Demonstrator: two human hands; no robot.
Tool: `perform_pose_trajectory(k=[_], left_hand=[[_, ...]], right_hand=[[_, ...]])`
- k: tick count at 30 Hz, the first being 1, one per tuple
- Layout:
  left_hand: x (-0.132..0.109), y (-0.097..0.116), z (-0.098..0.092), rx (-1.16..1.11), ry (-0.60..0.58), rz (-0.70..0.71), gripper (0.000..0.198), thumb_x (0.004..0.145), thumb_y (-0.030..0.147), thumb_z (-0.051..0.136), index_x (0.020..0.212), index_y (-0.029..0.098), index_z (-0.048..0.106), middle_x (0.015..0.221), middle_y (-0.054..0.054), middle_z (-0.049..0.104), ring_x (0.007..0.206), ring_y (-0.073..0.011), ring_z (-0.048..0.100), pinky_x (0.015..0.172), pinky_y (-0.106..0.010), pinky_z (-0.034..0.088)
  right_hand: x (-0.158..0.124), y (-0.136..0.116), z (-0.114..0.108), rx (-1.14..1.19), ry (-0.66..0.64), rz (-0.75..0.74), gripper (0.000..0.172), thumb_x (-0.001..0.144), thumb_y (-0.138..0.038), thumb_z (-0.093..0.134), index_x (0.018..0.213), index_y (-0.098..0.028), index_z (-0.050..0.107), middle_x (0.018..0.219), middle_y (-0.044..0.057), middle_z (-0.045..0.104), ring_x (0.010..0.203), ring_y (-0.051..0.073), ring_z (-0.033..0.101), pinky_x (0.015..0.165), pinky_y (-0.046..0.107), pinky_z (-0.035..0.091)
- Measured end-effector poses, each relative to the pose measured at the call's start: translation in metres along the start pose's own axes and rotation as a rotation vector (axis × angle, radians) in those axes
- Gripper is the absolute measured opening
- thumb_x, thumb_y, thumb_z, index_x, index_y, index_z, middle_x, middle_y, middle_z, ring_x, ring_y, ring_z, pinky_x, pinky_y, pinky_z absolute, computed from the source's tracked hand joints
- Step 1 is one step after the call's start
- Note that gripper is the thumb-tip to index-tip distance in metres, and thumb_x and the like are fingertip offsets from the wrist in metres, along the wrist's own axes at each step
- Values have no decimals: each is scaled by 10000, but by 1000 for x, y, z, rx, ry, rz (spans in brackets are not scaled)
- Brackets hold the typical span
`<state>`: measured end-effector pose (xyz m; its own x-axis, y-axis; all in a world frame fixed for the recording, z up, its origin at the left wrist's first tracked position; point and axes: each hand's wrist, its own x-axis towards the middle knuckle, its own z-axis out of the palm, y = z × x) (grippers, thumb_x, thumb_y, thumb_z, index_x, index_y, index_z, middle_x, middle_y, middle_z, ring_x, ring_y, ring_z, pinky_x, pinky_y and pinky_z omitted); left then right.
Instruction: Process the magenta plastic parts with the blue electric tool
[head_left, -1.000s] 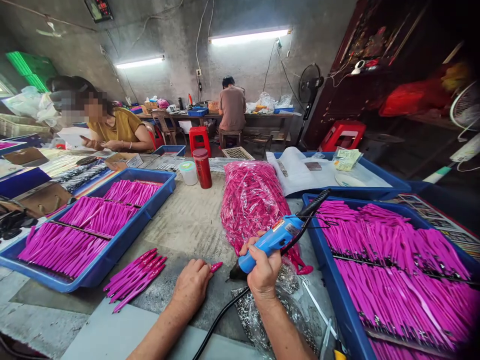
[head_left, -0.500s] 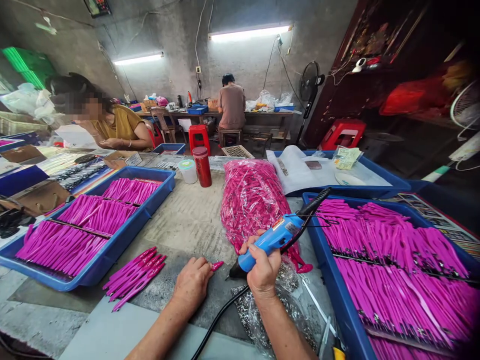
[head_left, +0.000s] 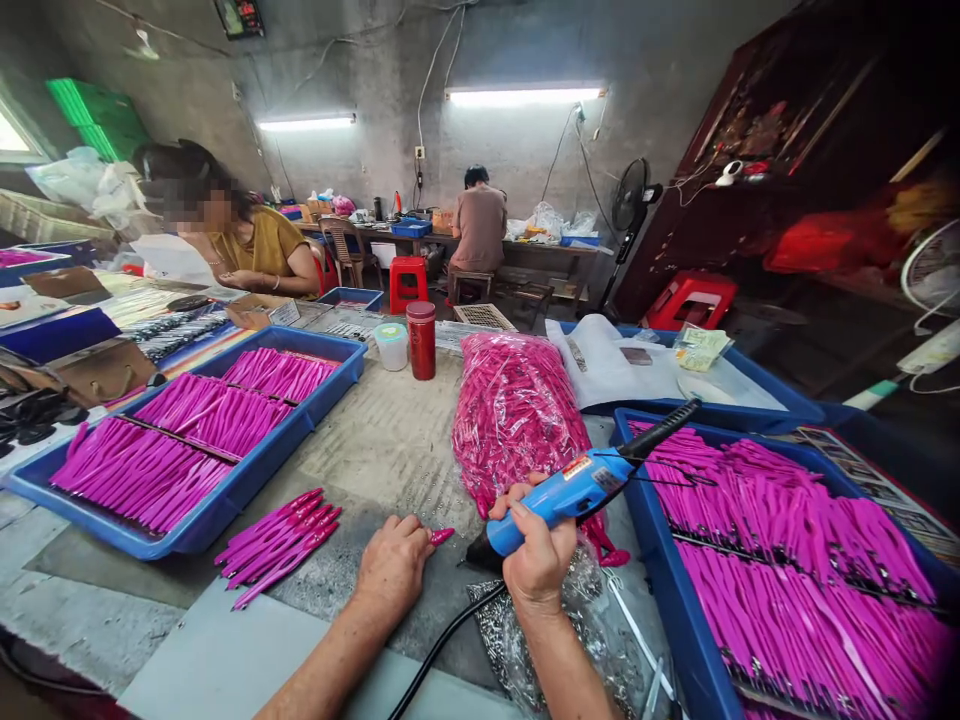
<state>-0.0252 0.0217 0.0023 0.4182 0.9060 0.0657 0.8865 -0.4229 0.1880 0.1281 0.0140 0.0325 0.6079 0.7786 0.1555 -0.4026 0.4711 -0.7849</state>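
My left hand (head_left: 393, 562) rests on the grey work surface, its fingers closed on a small dark pink piece (head_left: 442, 536) whose tip sticks out to the right. My right hand (head_left: 538, 550) is wrapped round a blue electric screwdriver (head_left: 559, 500), tilted with its black nose low and left, a short gap from the pink piece. Left of my left hand lies a fan of purple strips with dark pink ends (head_left: 281, 545). Behind the screwdriver stands a clear bag of dark pink pieces (head_left: 517, 410). Small metal screws (head_left: 510, 630) lie in plastic below my right wrist.
Blue trays of purple strips stand at left (head_left: 180, 535) and right (head_left: 645, 520). A red jar (head_left: 421, 345) and a lidded tub (head_left: 391, 348) stand at the back. A black cable (head_left: 442, 640) crosses the front. Two other people sit farther off.
The camera view has shifted, so the scene sits slightly lower and farther right. Both hands keep their holds on the pink piece and the screwdriver.
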Motion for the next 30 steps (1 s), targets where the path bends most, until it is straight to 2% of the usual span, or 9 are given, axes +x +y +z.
perform_pose_trajectory(k=[6, 15, 24, 30], left_hand=[[0, 5, -2, -25, -71, -77, 236, 875, 225, 440, 748, 206, 637, 820, -25, 618, 806, -170, 527, 681, -267, 393], [1, 7, -5, -101, -168, -129, 234, 885, 247, 416, 846, 220, 646, 893, -31, 613, 899, -197, 517, 718, -302, 392], [0, 10, -12, -160, -180, -140, 221, 874, 221, 431, 832, 204, 647, 902, -34, 620, 909, -207, 520, 722, -314, 390], [0, 10, -10, -173, -172, -132, 214, 871, 222, 433, 839, 209, 644, 905, -31, 619, 912, -206, 518, 721, -315, 389]], right_hand=[[0, -1, 7, -84, -77, -65, 351, 674, -248, 610, 966, -183, 426, 642, -36, 529, 505, 157, 520, 538, 291, 412], [5, 6, 34, -161, -198, -116, 367, 674, -250, 633, 970, -179, 429, 675, -37, 534, 507, 147, 518, 541, 283, 418], [8, 19, 42, -199, -265, -115, 318, 678, -246, 633, 919, -177, 436, 641, -44, 525, 499, 146, 514, 543, 282, 414], [8, 21, 43, -232, -276, -121, 316, 683, -238, 624, 930, -173, 440, 636, -44, 528, 505, 143, 504, 547, 275, 405]])
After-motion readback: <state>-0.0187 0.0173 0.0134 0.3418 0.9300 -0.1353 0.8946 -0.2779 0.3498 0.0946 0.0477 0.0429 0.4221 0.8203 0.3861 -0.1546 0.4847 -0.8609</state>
